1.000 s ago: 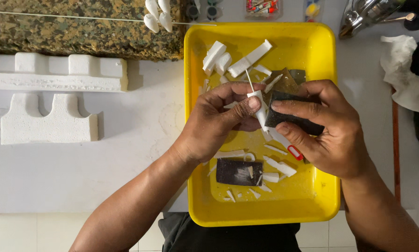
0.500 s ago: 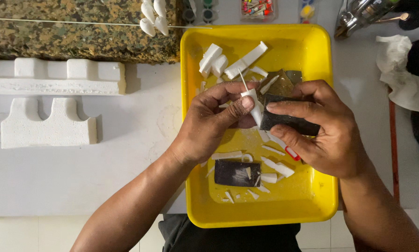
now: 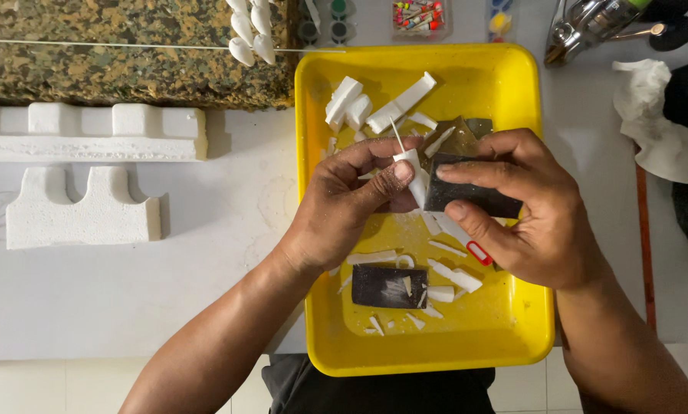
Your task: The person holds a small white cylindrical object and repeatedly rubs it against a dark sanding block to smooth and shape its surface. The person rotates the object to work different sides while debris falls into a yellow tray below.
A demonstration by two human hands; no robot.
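Over a yellow tray [image 3: 512,84], my left hand [image 3: 344,207] pinches a small white foam piece [image 3: 414,175] mounted on a thin stick. My right hand [image 3: 528,215] grips a dark folded sheet of sandpaper [image 3: 466,195] and presses it against the foam piece. In the tray lie several white foam offcuts [image 3: 394,107], another dark sandpaper piece [image 3: 390,286] and a red-handled tool [image 3: 478,253] partly hidden under my right hand.
Two white foam blocks [image 3: 83,215] lie on the white table at left, beside a speckled brown slab [image 3: 129,54]. Shaped white foam pieces [image 3: 252,34] hang at the top. A crumpled white cloth [image 3: 658,123] and a metal reel [image 3: 589,27] sit at right.
Both hands stay together over the tray; the foam piece and sandpaper have shifted slightly against each other.
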